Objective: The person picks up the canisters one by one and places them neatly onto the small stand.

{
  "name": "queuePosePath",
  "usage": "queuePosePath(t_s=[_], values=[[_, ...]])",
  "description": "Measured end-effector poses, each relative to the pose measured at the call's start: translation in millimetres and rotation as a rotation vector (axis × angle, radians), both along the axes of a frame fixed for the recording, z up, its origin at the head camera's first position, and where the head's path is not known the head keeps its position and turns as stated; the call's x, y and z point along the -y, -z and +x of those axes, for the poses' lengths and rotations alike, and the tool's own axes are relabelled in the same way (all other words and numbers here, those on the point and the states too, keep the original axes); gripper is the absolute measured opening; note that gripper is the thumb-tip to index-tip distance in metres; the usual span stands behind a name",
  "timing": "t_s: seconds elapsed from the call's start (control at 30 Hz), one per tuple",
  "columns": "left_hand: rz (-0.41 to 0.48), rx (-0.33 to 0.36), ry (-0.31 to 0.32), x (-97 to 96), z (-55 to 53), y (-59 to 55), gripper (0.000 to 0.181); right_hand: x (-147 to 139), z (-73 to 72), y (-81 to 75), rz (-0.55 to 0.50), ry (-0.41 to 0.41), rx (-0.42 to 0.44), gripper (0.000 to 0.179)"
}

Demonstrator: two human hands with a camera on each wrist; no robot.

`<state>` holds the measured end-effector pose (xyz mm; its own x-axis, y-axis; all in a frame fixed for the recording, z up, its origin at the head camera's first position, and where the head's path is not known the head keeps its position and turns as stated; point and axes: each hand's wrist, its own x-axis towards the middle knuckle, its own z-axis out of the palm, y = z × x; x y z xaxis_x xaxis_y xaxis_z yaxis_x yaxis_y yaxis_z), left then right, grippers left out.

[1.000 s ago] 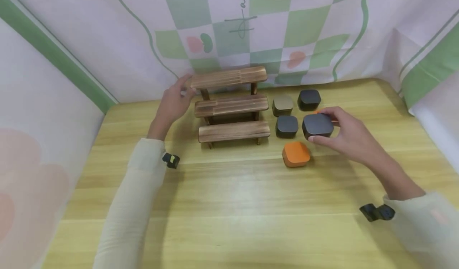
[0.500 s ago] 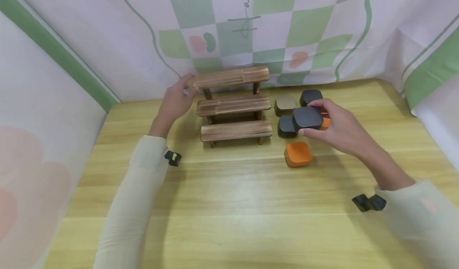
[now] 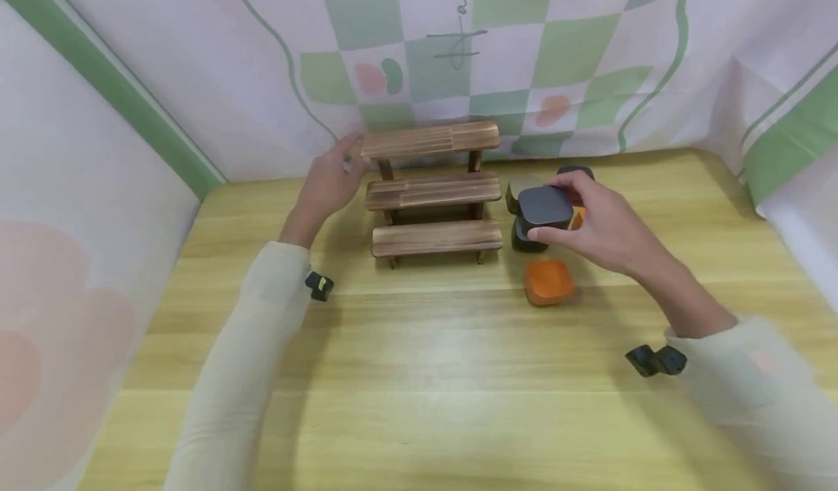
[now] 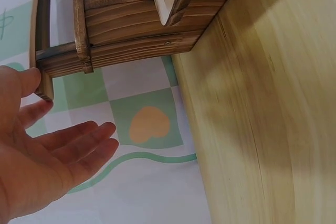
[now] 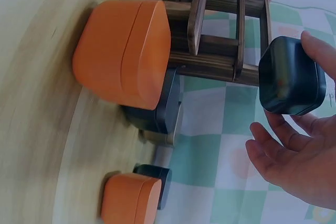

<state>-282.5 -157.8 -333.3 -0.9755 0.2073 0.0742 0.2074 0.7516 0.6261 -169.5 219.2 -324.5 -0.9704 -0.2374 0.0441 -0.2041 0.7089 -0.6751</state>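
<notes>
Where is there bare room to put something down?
The widest bare patch of table lies between the two sleeves, in front of the shelf rack. All three shelves look bare, though the left hand pinches the top one's end. It is crowded right of the rack: small boxes stand close together, and the right hand holds a dark box above them.

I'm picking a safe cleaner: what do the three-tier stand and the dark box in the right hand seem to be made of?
The three-tier stand looks like wood, stained or scorched: streaky grain and darkened edges show. The dark box in the right hand could be painted metal or plastic; its smooth surface has a soft sheen that fits either.
</notes>
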Motion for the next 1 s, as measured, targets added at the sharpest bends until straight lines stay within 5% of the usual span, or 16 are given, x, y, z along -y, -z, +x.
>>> queuePosePath(t_s=[1.0], values=[[-0.007,-0.03,0.042,0.1,-0.5,-3.4,0.056,44,-19.3,-7.9,-0.001,-0.032,-0.028,0.083]])
